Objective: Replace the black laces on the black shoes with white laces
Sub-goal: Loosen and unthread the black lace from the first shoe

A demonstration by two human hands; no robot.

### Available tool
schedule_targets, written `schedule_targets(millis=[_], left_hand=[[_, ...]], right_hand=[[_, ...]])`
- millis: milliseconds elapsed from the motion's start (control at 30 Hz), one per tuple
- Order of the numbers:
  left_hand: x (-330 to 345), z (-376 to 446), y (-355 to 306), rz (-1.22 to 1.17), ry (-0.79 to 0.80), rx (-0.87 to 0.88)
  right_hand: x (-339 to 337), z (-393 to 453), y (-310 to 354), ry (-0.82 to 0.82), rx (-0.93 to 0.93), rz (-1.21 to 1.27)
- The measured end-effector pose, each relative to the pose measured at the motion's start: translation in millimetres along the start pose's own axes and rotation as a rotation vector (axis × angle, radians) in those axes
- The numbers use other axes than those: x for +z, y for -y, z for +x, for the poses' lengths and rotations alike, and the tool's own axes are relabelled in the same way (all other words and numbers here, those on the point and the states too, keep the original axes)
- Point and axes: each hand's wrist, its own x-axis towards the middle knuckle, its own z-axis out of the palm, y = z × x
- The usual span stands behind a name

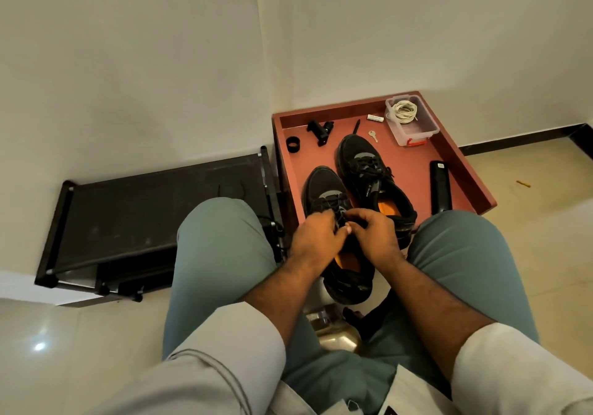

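Two black shoes sat on a reddish-brown desk (pixel 455 157) with a raised rim, pushed into the corner of the room. The near shoe (pixel 324 190) lay with its toe pointing away and its heel hanging over the desk's front edge between the person's knees. It was a low trainer of dark mesh-like fabric with a grey panel at the tongue and an orange insole showing at the opening. Its black laces (pixel 337 214) crossed the eyelets just under the fingers. The far shoe (pixel 372 177) lay just beside it, slightly further back and tilted, matching in build, with its own black laces loosely tied.

The left hand (pixel 316 238) had its grip curled in over the near shoe's laces, fingertips pinching at the lace. The right hand (pixel 375 238) met it from the other side, fingers bent and thumb tucked, holding the same lacing. The two hands were touching over the tongue.

In the back right corner of the desk stood a clear plastic box (pixel 412 120) with a red clasp, and a coil of white laces (pixel 405 111) lay inside it. Near it lay a small metal key (pixel 373 136) and a matte black ring (pixel 293 144). A long black bar-shaped object (pixel 440 186) rested by the right rim.
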Motion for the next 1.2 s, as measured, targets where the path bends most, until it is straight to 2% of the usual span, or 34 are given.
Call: schedule_targets(millis=[167,333,467,633,700,733,800,833,867,933,1000,1100,1167,1200], left_hand=[[-7.4,6.8,13.2,-0.051,-0.007,-0.091],[-12.1,12.0,30.6,-0.240,-0.047,-0.157],[-7.3,14.3,30.8,-0.342,-0.018,-0.156],[-6.6,14.9,33.3,-0.410,-0.008,-0.164],[-6.0,13.3,33.4,-0.474,-0.020,-0.192],[-6.4,12.6,33.5,-0.508,-0.025,-0.203],[-7.2,12.7,33.6,-0.534,-0.025,-0.201],[-7.0,13.0,33.6,-0.538,-0.019,-0.192],[-7.0,13.0,33.6,-0.542,-0.016,-0.185],[-6.5,13.6,32.8,-0.536,-0.012,-0.183],[-5.2,14.6,32.6,-0.525,-0.011,-0.186],[-4.8,16.2,32.7,-0.531,-0.002,-0.197],[-4.3,16.6,32.8,-0.523,0.002,-0.187],[-3.9,16.4,32.9,-0.516,0.002,-0.180]], right_hand=[[-2.4,2.0,-4.0,0.002,-0.046,-0.063],[-7.5,7.5,-3.5,-0.012,-0.073,-0.149],[1.7,4.8,2.7,0.084,-0.335,-0.402],[17.2,10.3,7.7,0.124,-0.369,-0.620],[20.5,13.7,7.8,0.061,-0.364,-0.493],[19.7,14.2,8.8,-0.019,-0.287,-0.318],[10.8,15.6,10.9,-0.200,0.038,0.185],[5.3,14.8,11.4,-0.241,0.197,0.416],[1.6,14.0,10.5,-0.235,0.288,0.556],[-0.3,12.3,9.8,-0.160,0.284,0.614],[2.6,9.3,10.7,-0.085,0.125,0.452],[12.1,7.9,0.9,0.015,-0.192,-0.212],[16.9,7.0,-4.5,0.052,-0.262,-0.535],[18.6,6.6,-5.8,0.052,-0.260,-0.579]])
